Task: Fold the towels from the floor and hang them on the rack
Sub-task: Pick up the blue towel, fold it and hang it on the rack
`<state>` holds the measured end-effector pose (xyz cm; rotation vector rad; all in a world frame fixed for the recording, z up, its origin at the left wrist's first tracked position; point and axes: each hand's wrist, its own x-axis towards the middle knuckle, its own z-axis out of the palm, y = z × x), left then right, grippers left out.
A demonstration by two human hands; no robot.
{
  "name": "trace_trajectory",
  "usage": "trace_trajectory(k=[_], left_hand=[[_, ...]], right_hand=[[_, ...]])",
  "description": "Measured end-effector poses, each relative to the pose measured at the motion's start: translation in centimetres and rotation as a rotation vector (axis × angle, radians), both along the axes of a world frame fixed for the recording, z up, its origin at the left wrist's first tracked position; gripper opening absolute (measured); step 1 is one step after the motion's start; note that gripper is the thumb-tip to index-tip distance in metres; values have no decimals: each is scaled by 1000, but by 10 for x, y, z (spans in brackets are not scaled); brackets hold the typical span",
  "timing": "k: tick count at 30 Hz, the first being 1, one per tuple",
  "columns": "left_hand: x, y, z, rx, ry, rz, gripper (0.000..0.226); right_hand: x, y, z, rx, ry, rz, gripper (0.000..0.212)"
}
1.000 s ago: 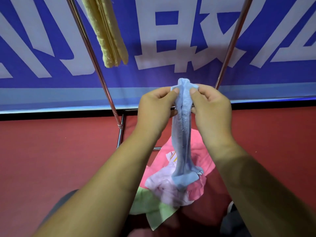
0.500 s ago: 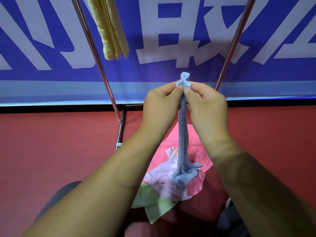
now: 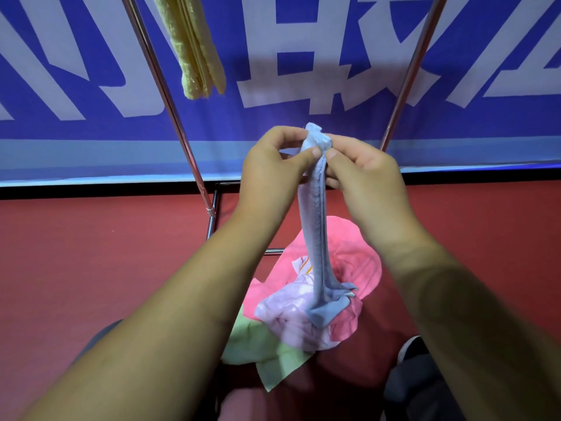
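A yellow towel [image 3: 194, 47] is hanging folded on the shiny metal rack [image 3: 170, 95] before a blue banner [image 3: 303, 56]. Both hands, left [image 3: 273, 174] and right [image 3: 361, 177], are pinching the top of a blue towel [image 3: 314, 214], bunched into a narrow rope. Its tail is resting on rumpled pink [image 3: 358, 256], lilac and green towels on the red floor [image 3: 91, 253].

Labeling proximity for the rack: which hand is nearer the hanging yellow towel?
Left. The left hand pinches the blue towel below and right of the yellow towel; the right hand grips the same towel further right, so it is farther.
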<state>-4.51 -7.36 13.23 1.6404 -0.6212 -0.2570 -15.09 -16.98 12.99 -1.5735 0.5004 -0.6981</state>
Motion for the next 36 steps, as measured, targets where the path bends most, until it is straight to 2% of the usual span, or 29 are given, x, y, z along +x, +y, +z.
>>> trace_trajectory(k=[3,7,14,17,23,27,29,33,34,36], left_hand=[[4,1,1,82,0,21,44],[10,3,-1,88,152,-90,63],[11,6,5,38,181,-369,34],[17,7,5,23,176,-366,29],[18,4,4,6,189,-327,27],[8,0,10,-70,146,-312,9],[5,-1,14,-117,90,-315,7],[5,-3,21,-176,16,-269,9],[6,-3,22,-181,12,-241,8],[12,-1,25,-201,32,-187,9]], right_hand=[[-4,-3,2,88,-54,34,28],[-5,-3,1,149,-86,54,24],[-6,-11,0,266,-83,-71,20],[-9,-17,3,178,-59,-80,23],[-17,-23,7,-136,73,-191,24],[-20,-21,12,-226,66,-245,18],[-20,-20,13,-175,16,-225,21],[-18,-18,9,59,19,-44,59],[-17,-17,7,110,17,14,62],[-16,-14,4,184,-4,97,41]])
